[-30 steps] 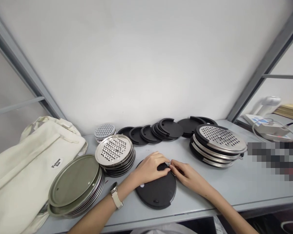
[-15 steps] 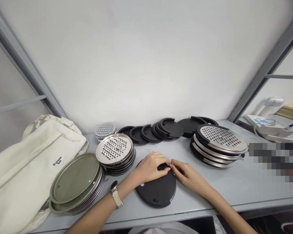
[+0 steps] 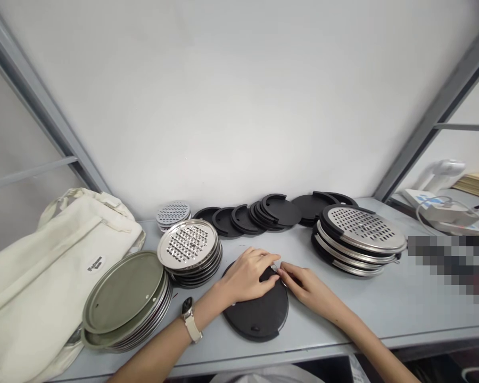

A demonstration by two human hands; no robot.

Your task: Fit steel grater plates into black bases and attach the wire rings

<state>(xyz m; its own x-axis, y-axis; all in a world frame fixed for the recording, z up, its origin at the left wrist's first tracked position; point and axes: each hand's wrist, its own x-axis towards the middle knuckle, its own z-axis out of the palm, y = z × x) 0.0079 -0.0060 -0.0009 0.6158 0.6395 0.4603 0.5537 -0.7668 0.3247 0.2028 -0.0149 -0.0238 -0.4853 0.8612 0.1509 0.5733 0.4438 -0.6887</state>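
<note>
A round black disc [image 3: 259,316] with a raised partial rim lies on the grey shelf. My left hand [image 3: 247,274] rests over its upper part, thumb and index finger apart, with a watch on the wrist. At the disc's upper right edge, my right hand [image 3: 303,284] pinches a small silver metal piece [image 3: 274,267], mostly covered by the fingertips. Its exact kind is too small to make out. Left of the disc stands a stack of round metal grater plates [image 3: 189,244]. Farther right is a stack of perforated metal plates [image 3: 363,229] with black rims.
Olive-green round plates [image 3: 123,292] are stacked at left, beside a cream fabric bag [image 3: 43,271]. Several black discs [image 3: 281,210] lean along the back wall, near small grey grater plates [image 3: 173,213]. A white device with a cable [image 3: 439,207] sits at far right.
My left index finger and thumb have spread apart, away from my right fingertips, so more of the silver piece shows. The right hand stays nearly in place.
</note>
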